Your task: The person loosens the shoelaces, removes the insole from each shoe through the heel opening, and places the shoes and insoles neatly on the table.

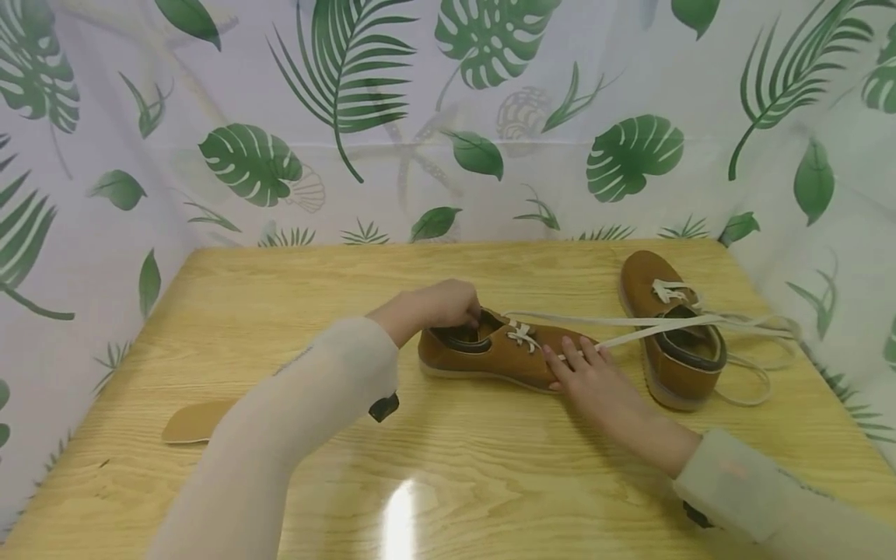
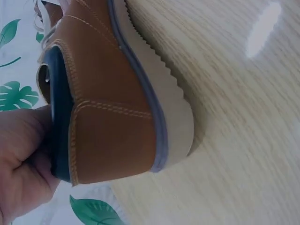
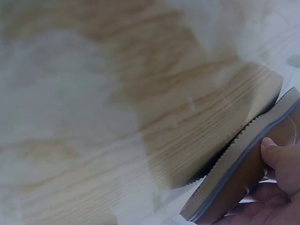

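Note:
A brown lace-up shoe (image 1: 490, 354) with a pale sole stands on the wooden table, toe to the right. My left hand (image 1: 448, 303) reaches down into its opening from behind the heel. In the left wrist view that hand (image 2: 23, 154) is at the dark collar, its fingertips hidden inside, and I cannot tell what they hold. My right hand (image 1: 595, 385) grips the toe, fingers spread over the top. Its thumb presses the side just above the sole in the right wrist view. Off-white laces (image 1: 521, 334) cross the tongue.
The matching brown shoe (image 1: 640, 288) stands at the right, toe pointing away. Long pale laces (image 1: 752, 327) run across it and loop beyond. A tan insole (image 1: 196, 422) lies at the left, partly behind my left sleeve. Leaf-patterned cloth (image 1: 392, 194) surrounds the table (image 1: 315, 498).

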`<state>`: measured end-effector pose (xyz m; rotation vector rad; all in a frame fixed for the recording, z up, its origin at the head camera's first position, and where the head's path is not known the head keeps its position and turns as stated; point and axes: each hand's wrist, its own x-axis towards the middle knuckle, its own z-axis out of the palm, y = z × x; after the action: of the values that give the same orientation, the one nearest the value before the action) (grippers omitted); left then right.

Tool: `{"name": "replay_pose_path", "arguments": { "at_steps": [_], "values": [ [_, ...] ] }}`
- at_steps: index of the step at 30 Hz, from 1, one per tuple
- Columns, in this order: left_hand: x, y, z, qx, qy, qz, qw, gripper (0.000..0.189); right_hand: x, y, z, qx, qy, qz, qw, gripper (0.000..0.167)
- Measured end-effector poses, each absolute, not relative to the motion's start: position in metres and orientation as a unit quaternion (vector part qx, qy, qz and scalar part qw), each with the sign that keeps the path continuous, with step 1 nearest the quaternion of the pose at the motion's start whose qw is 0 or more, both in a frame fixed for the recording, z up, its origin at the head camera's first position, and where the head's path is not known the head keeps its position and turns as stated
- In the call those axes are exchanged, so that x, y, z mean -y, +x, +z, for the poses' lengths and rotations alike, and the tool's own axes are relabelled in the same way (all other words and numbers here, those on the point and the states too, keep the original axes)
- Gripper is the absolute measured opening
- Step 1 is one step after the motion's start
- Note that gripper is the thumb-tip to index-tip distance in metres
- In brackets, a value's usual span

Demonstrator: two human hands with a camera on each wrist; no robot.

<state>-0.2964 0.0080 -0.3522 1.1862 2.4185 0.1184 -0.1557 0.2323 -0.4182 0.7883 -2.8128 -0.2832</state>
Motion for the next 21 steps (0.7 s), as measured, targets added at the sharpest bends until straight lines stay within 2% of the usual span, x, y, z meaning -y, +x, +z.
{"name": "replay_pose_path", "arguments": {
  "at_steps": [3,8,16,21],
  "values": [
    [-0.01,-0.297,-0.356,-0.879,0.428,0.044,0.205,0.018,-0.234,-0.155,-0.418,0.955,0.265,-0.097,0.093,0.052],
    [-0.017,-0.293,-0.351,-0.89,0.387,0.017,0.239,0.015,-0.235,-0.154,-0.418,0.96,0.255,-0.082,0.084,0.053],
    [-0.026,-0.286,-0.346,-0.89,0.371,-0.039,0.262,0.016,-0.235,-0.153,-0.422,0.949,0.269,-0.081,0.144,0.045],
    [-0.026,-0.291,-0.345,-0.887,0.371,-0.033,0.273,0.013,-0.235,-0.155,-0.423,0.95,0.268,-0.074,0.144,0.047]
  ]
}}
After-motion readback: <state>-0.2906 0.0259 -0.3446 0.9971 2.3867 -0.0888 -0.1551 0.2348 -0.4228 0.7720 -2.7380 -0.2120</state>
